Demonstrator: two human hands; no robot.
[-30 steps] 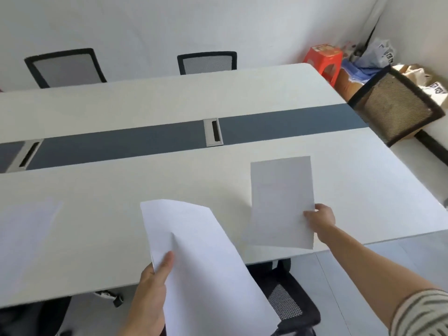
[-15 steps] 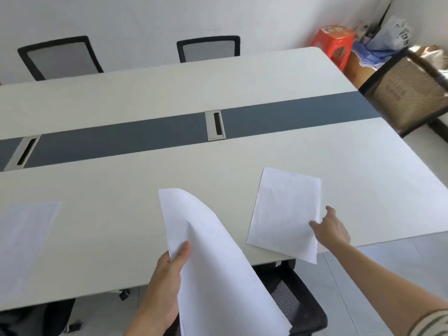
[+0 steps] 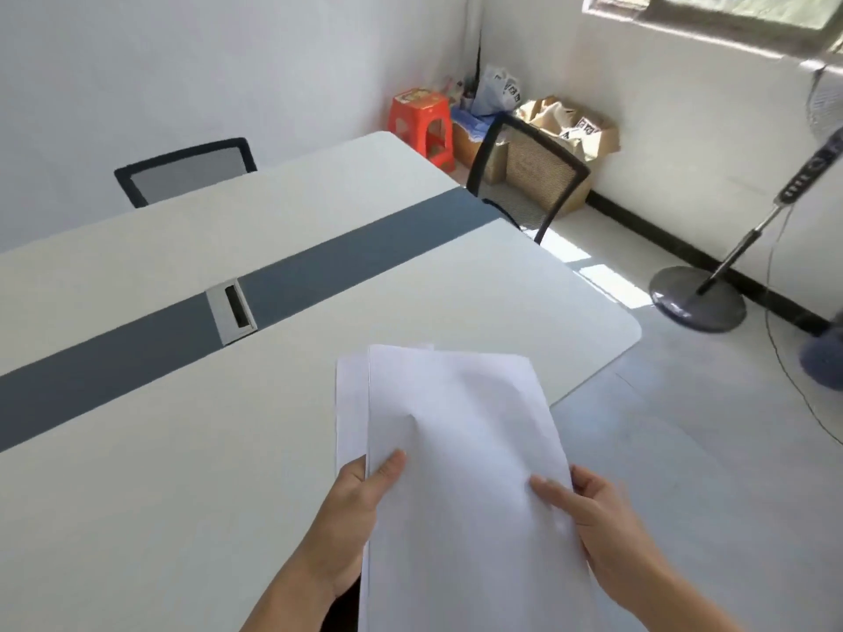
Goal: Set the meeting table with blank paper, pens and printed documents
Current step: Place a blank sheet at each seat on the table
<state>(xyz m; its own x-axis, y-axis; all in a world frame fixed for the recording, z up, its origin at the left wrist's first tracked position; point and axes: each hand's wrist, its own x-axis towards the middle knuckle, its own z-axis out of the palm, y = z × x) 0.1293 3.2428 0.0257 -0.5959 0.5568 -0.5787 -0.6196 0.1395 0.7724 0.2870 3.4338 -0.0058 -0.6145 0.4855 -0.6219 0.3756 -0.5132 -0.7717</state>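
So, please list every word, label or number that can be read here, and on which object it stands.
None can be read.
White paper sheets in both hands: blank, no print visible.
Black-and-white printed squares on the brown cardboard box and the white plastic bag: patterns, too small to read.
Picture on top of the red plastic stool: blurred.

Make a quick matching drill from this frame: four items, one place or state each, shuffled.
Items:
1. paper stack
2. red plastic stool
3. fan base
4. cable port

Places/states:
A. set in the table's grey strip
B. on the floor by the right wall
C. held by the left hand and right hand
D. in the far corner

Pairs: 1-C, 2-D, 3-B, 4-A
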